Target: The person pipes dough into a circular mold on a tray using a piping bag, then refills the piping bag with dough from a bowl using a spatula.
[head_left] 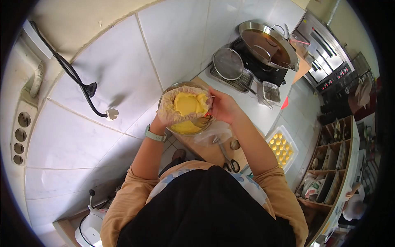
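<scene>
A clear plastic bag (pixel 168 101), folded open at the top, holds a smooth lump of yellow dough or batter (pixel 190 104). My left hand (pixel 160 121) cups the bag from below and the left, its fingers mostly hidden behind the plastic. On the other side my right hand (pixel 224 107) grips the bag's right edge, thumb toward the top. Directly beneath is a metal bowl (pixel 193 84) with more of the yellow mixture (pixel 185 127) in it. The bag covers much of the bowl, and its loose clear end (pixel 212 136) hangs toward me.
Black-handled scissors (pixel 233 166) lie on the wooden surface near my body. A strainer (pixel 228 64) and a wide pan of brown liquid (pixel 267 45) on a burner stand ahead. At right is a white tray (pixel 293 155) of yellow pieces. A cable (pixel 76 76) hangs at left.
</scene>
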The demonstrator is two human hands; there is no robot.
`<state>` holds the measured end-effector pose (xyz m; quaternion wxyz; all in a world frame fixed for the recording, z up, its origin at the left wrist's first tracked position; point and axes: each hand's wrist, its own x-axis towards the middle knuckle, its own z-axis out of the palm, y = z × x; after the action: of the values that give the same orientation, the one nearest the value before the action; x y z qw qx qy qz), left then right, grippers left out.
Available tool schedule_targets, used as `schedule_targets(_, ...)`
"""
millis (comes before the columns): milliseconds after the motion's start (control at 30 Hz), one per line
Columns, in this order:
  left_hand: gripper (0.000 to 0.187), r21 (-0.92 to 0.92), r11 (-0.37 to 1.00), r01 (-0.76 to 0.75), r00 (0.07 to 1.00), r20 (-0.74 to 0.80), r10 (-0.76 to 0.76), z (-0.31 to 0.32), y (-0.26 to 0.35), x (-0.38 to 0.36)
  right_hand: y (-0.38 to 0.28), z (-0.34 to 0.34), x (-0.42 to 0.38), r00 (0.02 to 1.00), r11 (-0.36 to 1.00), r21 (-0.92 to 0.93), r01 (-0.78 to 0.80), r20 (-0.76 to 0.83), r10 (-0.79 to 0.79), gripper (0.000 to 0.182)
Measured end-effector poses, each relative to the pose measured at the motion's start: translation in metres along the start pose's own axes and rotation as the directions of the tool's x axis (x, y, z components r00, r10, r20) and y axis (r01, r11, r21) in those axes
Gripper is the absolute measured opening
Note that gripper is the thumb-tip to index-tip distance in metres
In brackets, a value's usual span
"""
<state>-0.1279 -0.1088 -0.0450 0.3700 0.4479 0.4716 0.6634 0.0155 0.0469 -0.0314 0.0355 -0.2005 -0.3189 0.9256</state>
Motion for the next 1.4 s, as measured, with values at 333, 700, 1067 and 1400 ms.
schedule_targets(333,0.049,-0.167,0.983,0.073,0.992,0.118,-0.054,0.010,0.002,0.008,-0.036,0.043,-0.027,0.961,0.928,-0.324,0.184,-0.142,-0.239,0.014)
schedule_targets(700,0.043,0.249,0.954,-0.167,0.966,-0.152,0.209,0.015,0.010,0.002,-0.066,0.080,-0.039,0.954,0.930,-0.217,0.298,0.055,-0.294,0.015)
schedule_targets(1067,0.020,0.419,0.896,-0.147,0.929,-0.251,0.270,0.002,0.016,0.008,-0.074,0.027,-0.025,0.953,0.946,-0.118,0.301,-0.006,-0.303,0.017)
schedule_targets(1400,0.021,0.344,0.939,0.012,0.954,-0.286,0.093,0.015,0.034,0.023,-0.016,0.011,-0.001,0.915,0.807,-0.445,0.388,0.077,-0.397,0.027)
